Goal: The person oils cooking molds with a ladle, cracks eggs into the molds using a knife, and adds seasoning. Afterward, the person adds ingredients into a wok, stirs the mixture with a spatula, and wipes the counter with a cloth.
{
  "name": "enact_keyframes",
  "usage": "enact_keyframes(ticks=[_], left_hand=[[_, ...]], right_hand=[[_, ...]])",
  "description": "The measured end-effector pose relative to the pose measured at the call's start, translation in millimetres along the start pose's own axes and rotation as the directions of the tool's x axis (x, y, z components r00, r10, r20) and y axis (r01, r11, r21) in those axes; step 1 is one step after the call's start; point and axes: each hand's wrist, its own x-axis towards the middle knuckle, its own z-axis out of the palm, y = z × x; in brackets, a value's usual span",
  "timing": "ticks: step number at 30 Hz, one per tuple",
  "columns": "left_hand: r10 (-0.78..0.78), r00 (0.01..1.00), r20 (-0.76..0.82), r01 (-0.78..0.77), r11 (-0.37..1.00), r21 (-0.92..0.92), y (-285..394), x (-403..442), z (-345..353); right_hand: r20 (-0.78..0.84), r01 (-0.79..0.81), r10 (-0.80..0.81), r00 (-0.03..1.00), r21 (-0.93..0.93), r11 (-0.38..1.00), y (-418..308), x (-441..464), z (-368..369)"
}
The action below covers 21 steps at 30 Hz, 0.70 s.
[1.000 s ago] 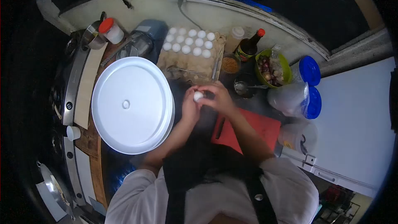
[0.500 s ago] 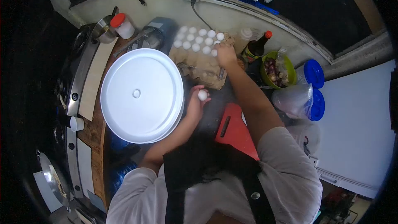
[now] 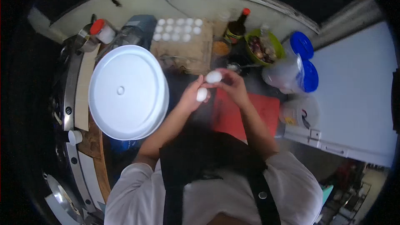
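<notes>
My left hand (image 3: 192,96) is closed around a white egg (image 3: 202,95) in front of my apron. Just above it, my right hand (image 3: 233,84) pinches a second white egg (image 3: 214,77), and the fingertips of both hands are close together. Beyond them lies a cardboard egg tray (image 3: 183,54) with rows of white eggs (image 3: 178,29) at its far side; its near part holds no eggs. A red cutting board (image 3: 260,112) lies under my right forearm.
To the left is a large white round lidded container (image 3: 137,104), beside a stove (image 3: 68,110). Behind stand a red-capped jar (image 3: 104,33) and a dark bottle (image 3: 236,27). At right are a green bowl (image 3: 280,49) of onions and blue-lidded containers (image 3: 309,75).
My right hand has drawn back from the egg tray, bringing an egg over beside my left hand. The left hand keeps its egg. The camera view has shifted.
</notes>
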Motion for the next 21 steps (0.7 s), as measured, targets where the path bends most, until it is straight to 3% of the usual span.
enact_keyframes(ticks=[2,3,4,5,9,11,13,17,21], left_hand=[[-0.063,0.982,0.178,0.062,0.998,0.011,0,-7,25],[-0.085,0.977,0.197,0.085,0.996,0.011,-10,-5,27],[-0.124,0.974,0.189,0.103,0.988,0.115,-19,-3,27],[-0.157,0.972,0.176,0.117,0.968,0.220,-28,-2,28],[-0.214,0.970,0.113,0.183,0.954,0.236,-62,0,26],[-0.207,0.975,0.077,0.182,0.951,0.249,-72,1,32],[-0.202,0.978,0.052,0.186,0.957,0.224,-76,3,36],[-0.189,0.982,-0.013,0.187,0.954,0.233,-88,-7,38],[-0.167,0.984,-0.056,0.175,0.964,0.200,-100,-18,33]], right_hand=[[-0.056,0.018,-0.022,0.998,-0.065,0.998,8,-41,-8],[-0.089,0.072,-0.091,0.992,-0.202,0.977,8,-58,-12],[-0.111,0.117,-0.162,0.981,-0.337,0.934,5,-72,-16],[-0.133,0.105,-0.160,0.978,-0.348,0.932,1,-83,-19],[-0.240,0.050,-0.138,0.961,-0.343,0.938,19,-124,-45],[-0.473,-0.323,-0.056,0.879,-0.678,0.660,67,-155,-93],[-0.542,-0.498,0.043,0.839,-0.735,0.460,112,-195,-129],[-0.423,-0.407,0.090,0.902,-0.759,0.509,145,-227,-142],[-0.349,-0.324,0.025,0.937,-0.840,0.435,148,-230,-141]])
